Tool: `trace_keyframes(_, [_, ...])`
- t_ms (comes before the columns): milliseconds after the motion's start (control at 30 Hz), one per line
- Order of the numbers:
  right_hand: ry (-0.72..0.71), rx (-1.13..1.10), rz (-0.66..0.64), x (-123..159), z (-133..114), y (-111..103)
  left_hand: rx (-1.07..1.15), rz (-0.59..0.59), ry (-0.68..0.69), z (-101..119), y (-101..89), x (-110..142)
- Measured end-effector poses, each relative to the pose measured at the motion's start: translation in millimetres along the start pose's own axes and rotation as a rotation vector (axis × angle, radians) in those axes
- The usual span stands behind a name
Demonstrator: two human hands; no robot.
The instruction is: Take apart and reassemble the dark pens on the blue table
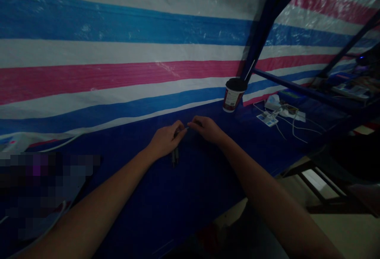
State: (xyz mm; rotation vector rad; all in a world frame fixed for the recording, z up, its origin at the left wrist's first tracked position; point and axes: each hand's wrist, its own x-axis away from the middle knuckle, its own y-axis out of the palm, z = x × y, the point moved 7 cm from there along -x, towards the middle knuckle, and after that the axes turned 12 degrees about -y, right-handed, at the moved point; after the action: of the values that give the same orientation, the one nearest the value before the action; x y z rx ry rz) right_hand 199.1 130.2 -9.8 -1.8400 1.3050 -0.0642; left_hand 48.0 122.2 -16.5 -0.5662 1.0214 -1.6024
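Observation:
My left hand (166, 139) is closed, with thumb and forefinger pinched together above the dark blue tabletop. Right beside it, my right hand (205, 127) is also closed in a pinch, its fingertips nearly meeting those of the left. A small, thin, pale-ended thing (187, 128) shows between the two sets of fingertips; the dim light hides its kind. Just below my left hand, slim dark pen-like sticks (175, 157) lie side by side on the table, their upper ends covered by the hand.
A lidded paper cup (234, 94) stands by a blue metal post (263, 25). To its right lie tangled white cables (279, 112) and a card (267, 119). Striped plastic sheeting (118, 57) hangs behind the table. Blurred-out items (53, 187) occupy the left side.

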Motion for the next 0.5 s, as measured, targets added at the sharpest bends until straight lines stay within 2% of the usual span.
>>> trace_keyframes(133, [-0.038, -0.22, -0.032, 2.4, 2.3, 0.3, 0.03, -0.01, 0.057, -0.1, 1.1, -0.4])
trace_keyframes(333, [0.023, -0.108, -0.069, 3.1, 10.1, -3.7, 0.027, 0.068, 0.112, 0.6, -1.5, 1.6])
trace_keyframes(433, [-0.033, -0.17, 0.007, 1.3, 7.2, -11.4, 0.026, 0.081, 0.122, 0.7, -2.3, 2.2])
trace_keyframes(500, [-0.004, -0.225, 0.058, 1.7, 9.8, -14.7, 0.024, 0.093, 0.127, 0.6, -2.8, 2.5])
